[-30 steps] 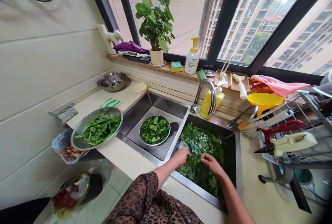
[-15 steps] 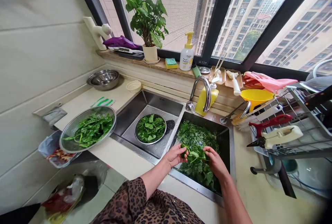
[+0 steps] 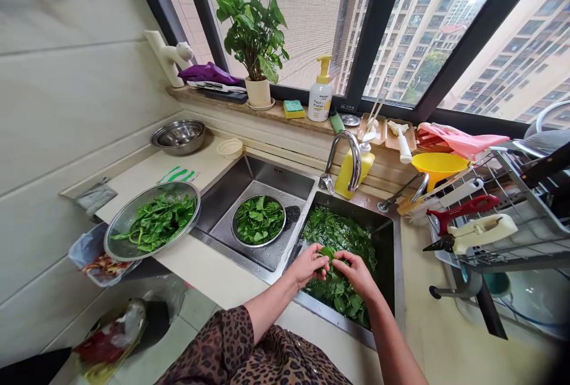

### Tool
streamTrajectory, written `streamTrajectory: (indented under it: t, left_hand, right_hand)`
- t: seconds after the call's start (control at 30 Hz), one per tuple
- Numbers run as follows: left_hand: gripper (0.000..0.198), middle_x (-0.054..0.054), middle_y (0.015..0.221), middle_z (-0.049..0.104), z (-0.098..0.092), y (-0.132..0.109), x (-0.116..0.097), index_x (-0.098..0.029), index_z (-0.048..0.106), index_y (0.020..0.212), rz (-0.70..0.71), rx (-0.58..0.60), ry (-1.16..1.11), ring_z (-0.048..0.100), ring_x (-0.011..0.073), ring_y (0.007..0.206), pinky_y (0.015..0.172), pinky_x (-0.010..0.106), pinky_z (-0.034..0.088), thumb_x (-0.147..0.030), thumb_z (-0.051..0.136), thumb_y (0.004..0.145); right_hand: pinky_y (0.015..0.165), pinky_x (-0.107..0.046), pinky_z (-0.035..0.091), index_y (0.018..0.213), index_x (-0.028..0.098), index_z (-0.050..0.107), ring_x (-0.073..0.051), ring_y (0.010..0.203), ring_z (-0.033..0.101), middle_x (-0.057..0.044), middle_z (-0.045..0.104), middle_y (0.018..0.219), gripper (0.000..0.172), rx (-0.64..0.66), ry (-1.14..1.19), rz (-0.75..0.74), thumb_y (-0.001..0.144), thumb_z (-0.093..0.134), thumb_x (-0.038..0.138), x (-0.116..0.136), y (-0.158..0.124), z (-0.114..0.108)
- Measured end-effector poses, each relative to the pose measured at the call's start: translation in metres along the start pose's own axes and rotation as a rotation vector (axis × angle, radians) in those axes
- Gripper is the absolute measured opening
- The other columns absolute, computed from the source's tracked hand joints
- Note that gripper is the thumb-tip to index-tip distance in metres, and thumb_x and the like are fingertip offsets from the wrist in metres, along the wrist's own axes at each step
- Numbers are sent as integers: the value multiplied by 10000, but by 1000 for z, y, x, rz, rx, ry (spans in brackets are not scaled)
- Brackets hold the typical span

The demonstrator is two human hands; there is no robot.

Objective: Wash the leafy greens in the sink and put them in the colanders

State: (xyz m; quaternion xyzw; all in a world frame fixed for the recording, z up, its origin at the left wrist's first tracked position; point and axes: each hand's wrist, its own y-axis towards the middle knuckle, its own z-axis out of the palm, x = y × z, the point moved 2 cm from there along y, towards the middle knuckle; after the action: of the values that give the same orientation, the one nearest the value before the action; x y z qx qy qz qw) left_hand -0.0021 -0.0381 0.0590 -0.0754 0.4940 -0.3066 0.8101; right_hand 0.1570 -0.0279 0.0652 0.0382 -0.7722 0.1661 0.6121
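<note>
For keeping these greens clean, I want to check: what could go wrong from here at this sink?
The steel colander sits close to the counter's edge, above a waste bin, so a bump might tip greens into the bin. The left hand and right hand hold leaves over the water-filled basin; being wet, these could perhaps slip back among the other greens.
</note>
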Motion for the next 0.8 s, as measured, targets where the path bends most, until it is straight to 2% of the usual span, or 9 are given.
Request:
streamTrajectory:
  t: [0.13, 0.2, 0.33, 0.47, 0.53, 0.6, 0.63, 0.73, 0.8]
  left_hand:
    - [480, -85, 647, 476, -12, -2, -6, -193, 441, 891, 38, -49, -105, 396, 1, 435, 478, 167, 410, -318, 771, 566]
    - [493, -85, 674, 456, -16, -3, -7, -194, 447, 876, 40, -55, -181, 398, -4, 454, 472, 150, 393, -249, 795, 530]
    - [453, -73, 662, 438, -16, 0, -6, -189, 451, 861, 36, -12, -295, 427, 12, 480, 460, 135, 369, -183, 777, 546]
    - [364, -73, 638, 430, -11, 2, -5, -180, 472, 845, 33, 14, -367, 377, 3, 447, 450, 135, 367, -180, 737, 596]
    - [347, -80, 627, 410, -9, 2, -5, -176, 494, 861, 26, 24, -389, 338, -6, 432, 449, 135, 364, -163, 724, 600]
    - [358, -85, 629, 401, -10, 1, -5, -182, 513, 890, 17, 23, -384, 313, -10, 425, 450, 138, 358, -159, 717, 598]
    - [361, -86, 626, 396, -12, 2, -5, -188, 516, 902, 21, 9, -368, 311, -8, 425, 455, 142, 359, -168, 714, 601]
    - [293, -84, 597, 383, -23, 9, -3, -190, 520, 881, 71, -130, -202, 333, 14, 433, 484, 174, 382, -232, 683, 641]
    - [188, -60, 597, 415, -34, 19, 0, -172, 534, 807, 150, -255, 81, 395, 47, 475, 536, 215, 415, -244, 643, 672]
  right_hand:
    - [590, -244, 387, 813, 186, 585, -143, 636, 492, 0, 567, 706, 347, -175, 121, 65, 690, 580, 510, -16, -2, -23]
    - [585, -241, 383, 853, 198, 573, -142, 633, 487, 7, 558, 702, 349, -184, 133, 80, 695, 578, 509, -19, -5, -31]
    - [657, -259, 397, 1021, 237, 543, -154, 713, 499, 10, 564, 768, 366, -51, 112, 56, 728, 573, 455, -10, -12, -26]
    - [710, -285, 403, 1134, 245, 522, -169, 776, 497, -4, 575, 882, 525, 175, 49, 6, 652, 668, 394, 6, -14, 3]
    - [673, -277, 395, 1016, 215, 585, -156, 719, 486, 0, 577, 826, 393, 250, -7, -34, 671, 644, 391, 6, -12, 16]
    - [620, -256, 369, 804, 183, 609, -135, 654, 458, 14, 552, 716, 221, 233, -92, -62, 735, 559, 388, -2, -8, 21]
    - [596, -247, 353, 720, 177, 590, -127, 627, 442, 22, 527, 661, 220, 204, -137, -64, 761, 515, 380, -9, -5, 19]
    - [563, -237, 331, 639, 179, 553, -122, 583, 430, 34, 488, 578, 233, 102, -281, -21, 768, 470, 355, -36, 4, 4]
    - [582, -250, 349, 647, 184, 566, -140, 590, 465, 20, 525, 582, 219, 17, -434, 33, 764, 458, 334, -54, 10, -7]
